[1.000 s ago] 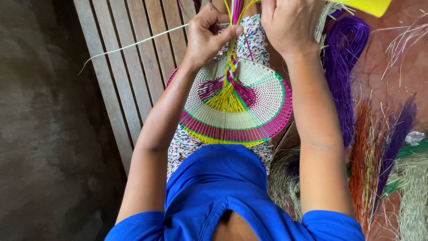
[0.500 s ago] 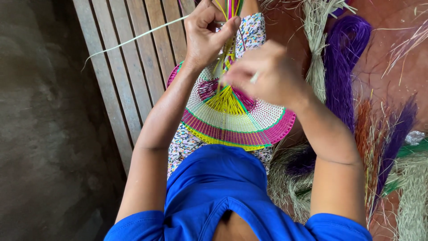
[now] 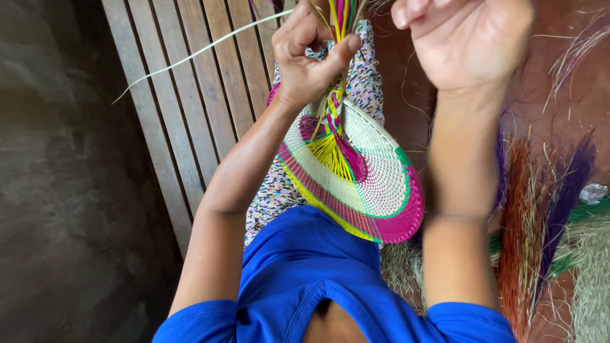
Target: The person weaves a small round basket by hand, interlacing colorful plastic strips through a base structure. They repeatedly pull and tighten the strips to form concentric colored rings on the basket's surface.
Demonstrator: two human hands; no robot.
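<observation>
Nearest the camera: blue shirt, both bare forearms running up & away from it.

No real containers in view. Closest thing to one is the woven fan, a round flat piece lying tilted across the lap on a flower-print cloth. Fan body is pale cream w/ a green ring, rim banded pink & yellow. From its centre a yellow-and-pink fanned knot rises into a braided handle of coloured strands (yellow, pink, green), going up out of frame top.

Left hand: fingers curled together, thumb pressed across, clamped on the braided strands just above the fan. A single pale straw strand runs from that grip out to the left, over the bench slats, apart from the fan.

Right hand: raised to the right of the braid, blurred, fingers loosely bent toward the palm. Can't tell if it pinches anything; no strand visible in it. Thin band on the wrist.

Surface: slatted wooden bench, brown planks w/ gaps, running under the lap & away to the top. Left of it, rough grey concrete floor. Right side, reddish floor w/ bundles of dyed straw lying near the right arm: orange-red, purple, green & pale natural fibre at the far right edge.
</observation>
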